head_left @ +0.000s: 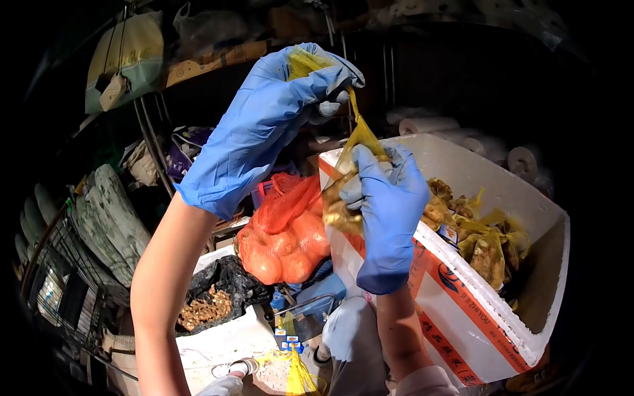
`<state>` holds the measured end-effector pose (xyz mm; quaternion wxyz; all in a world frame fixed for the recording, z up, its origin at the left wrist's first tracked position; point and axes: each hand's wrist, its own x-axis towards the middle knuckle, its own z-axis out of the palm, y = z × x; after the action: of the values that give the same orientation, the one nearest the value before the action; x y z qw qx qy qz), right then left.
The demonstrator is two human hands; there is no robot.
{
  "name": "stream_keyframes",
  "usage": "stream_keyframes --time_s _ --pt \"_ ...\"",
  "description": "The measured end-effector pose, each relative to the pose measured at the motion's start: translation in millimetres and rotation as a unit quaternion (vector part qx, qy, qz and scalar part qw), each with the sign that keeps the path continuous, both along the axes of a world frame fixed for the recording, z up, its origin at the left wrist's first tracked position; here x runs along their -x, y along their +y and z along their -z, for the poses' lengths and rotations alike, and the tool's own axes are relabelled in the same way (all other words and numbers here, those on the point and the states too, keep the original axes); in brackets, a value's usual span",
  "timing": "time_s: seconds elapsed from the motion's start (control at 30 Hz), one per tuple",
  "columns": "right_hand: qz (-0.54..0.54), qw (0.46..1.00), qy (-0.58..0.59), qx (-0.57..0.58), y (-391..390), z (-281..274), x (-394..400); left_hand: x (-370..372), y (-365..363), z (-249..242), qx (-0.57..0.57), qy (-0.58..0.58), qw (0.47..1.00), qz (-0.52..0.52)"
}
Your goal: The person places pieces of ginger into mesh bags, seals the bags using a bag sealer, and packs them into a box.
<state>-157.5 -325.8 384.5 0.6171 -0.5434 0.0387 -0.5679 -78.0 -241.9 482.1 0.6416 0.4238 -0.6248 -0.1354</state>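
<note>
A yellow mesh bag [362, 137] of pale brown, knobbly ginger hangs in front of me, its neck drawn tight. My left hand [300, 82], in a blue glove, is raised high and closed on the bag's upper end, with some yellow netting bunched in the palm. Lower down, my right hand [389, 198], also gloved in blue, is closed around the filled part and hides some of the contents. To the right stands a white foam box [555, 284] with orange tape, holding several yellow mesh bags of ginger [489, 257].
A red mesh sack of round produce [284, 244] lies behind my arms. A black plastic bag [247, 280] holds small brown pieces. Yellow netting [300, 376] lies low in front. Winter melons [112, 218] sit in a wire cart at left; plastic rolls [429, 125] lie behind the box.
</note>
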Motion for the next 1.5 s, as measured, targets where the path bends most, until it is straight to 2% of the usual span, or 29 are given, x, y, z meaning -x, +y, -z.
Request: stream_keyframes --time_s 0.1,0.2,0.27,0.33,0.37,0.4,0.43,0.5,0.53,0.57,0.63,0.67,0.8,0.87,0.9,0.93,0.97,1.0,1.03,1.1,1.13,1.23,1.3,1.37,1.43,1.5 --pt "-0.056 0.997 0.010 -0.044 5.4 -5.2 8.6 2.6 -2.1 -2.6 -0.014 -0.014 1.000 0.021" --pt "-0.036 0.998 -0.014 -0.054 9.2 -11.4 12.7 9.0 -5.7 -5.0 0.001 0.012 1.000 0.023" --pt "-0.025 0.996 -0.035 -0.074 5.9 -16.8 12.5 17.1 -6.2 -10.9 -0.004 -0.020 1.000 0.010" --pt "0.057 0.978 -0.201 -0.012 -4.2 -22.0 9.4 30.1 -9.5 -16.1 0.023 -0.017 0.999 0.033" --pt "0.129 0.976 -0.177 0.004 -4.1 -27.5 16.1 35.7 -12.1 -17.3 0.053 -0.011 0.997 0.050" --pt "0.185 0.962 -0.199 0.038 -11.4 -29.5 15.4 36.5 -15.9 -19.6 0.067 -0.021 0.996 0.047" --pt "0.240 0.943 -0.218 0.073 -19.0 -31.5 14.1 33.6 -16.9 -21.0 0.051 -0.085 0.987 0.129" --pt "0.269 0.944 -0.180 0.062 -26.2 -30.9 16.9 29.8 -31.5 -17.2 0.046 -0.080 0.988 0.128" --pt "0.287 0.943 -0.154 0.065 -31.1 -26.2 16.8 28.0 -44.0 -6.6 0.067 0.029 0.995 0.068" --pt "0.305 0.941 -0.128 0.067 -36.1 -20.3 16.2 11.0 -60.5 -3.3 0.034 0.005 0.996 0.084" --pt "0.324 0.944 -0.028 0.057 -42.6 -8.9 16.9 14.9 -79.2 20.4 -0.007 0.037 0.996 0.083" --pt "0.356 0.932 0.002 0.074 -43.7 -2.7 15.8 6.5 -93.7 34.9 -0.044 0.062 0.988 0.138" --pt "0.401 0.904 0.087 0.120 -50.0 17.8 12.4 10.3 -110.6 66.5 -0.118 0.127 0.977 0.121" --pt "0.381 0.913 0.060 0.132 -48.3 27.1 13.5 3.4 -101.3 75.2 -0.074 0.163 0.973 0.147" --pt "0.361 0.921 0.031 0.142 -45.1 33.6 13.6 -10.5 -94.1 79.0 -0.055 0.059 0.992 0.098" --pt "0.348 0.927 0.029 0.137 -38.7 40.5 15.1 -24.2 -82.5 89.8 -0.066 0.103 0.987 0.102" --pt "0.339 0.934 0.076 0.084 -29.1 43.5 20.2 -30.2 -65.1 96.4 -0.077 0.150 0.981 0.100" --pt "0.280 0.955 0.057 0.084 -23.7 49.8 25.5 -30.1 -41.3 105.8 -0.077 0.133 0.988 0.012" --pt "0.253 0.960 0.077 0.092 -14.7 50.0 33.3 -43.3 -19.9 124.4 -0.073 0.170 0.982 0.029" --pt "0.201 0.970 0.091 0.099 -3.3 49.5 53.2 -38.6 19.2 146.7 -0.079 0.127 0.983 -0.104" --pt "0.188 0.963 -0.003 0.192 -4.9 56.5 61.1 -40.7 34.7 159.7 -0.083 0.106 0.984 -0.116" --pt "0.141 0.947 0.102 0.271 32.8 66.5 62.1 -51.3 113.0 245.7 -0.128 0.286 0.931 -0.187" --pt "0.083 0.920 0.117 0.364 59.8 88.9 52.1 -48.2 165.2 318.8 -0.123 0.333 0.906 -0.229" --pt "-0.001 0.883 0.130 0.452 79.6 114.7 28.7 -21.3 213.3 401.5 -0.133 0.471 0.807 -0.331" --pt "-0.052 0.848 0.128 0.512 97.4 136.0 12.0 -0.7 244.4 474.9 -0.166 0.502 0.756 -0.386" --pt "-0.089 0.827 0.120 0.542 112.2 155.0 -2.3 20.7 258.8 515.7 -0.206 0.522 0.718 -0.412"
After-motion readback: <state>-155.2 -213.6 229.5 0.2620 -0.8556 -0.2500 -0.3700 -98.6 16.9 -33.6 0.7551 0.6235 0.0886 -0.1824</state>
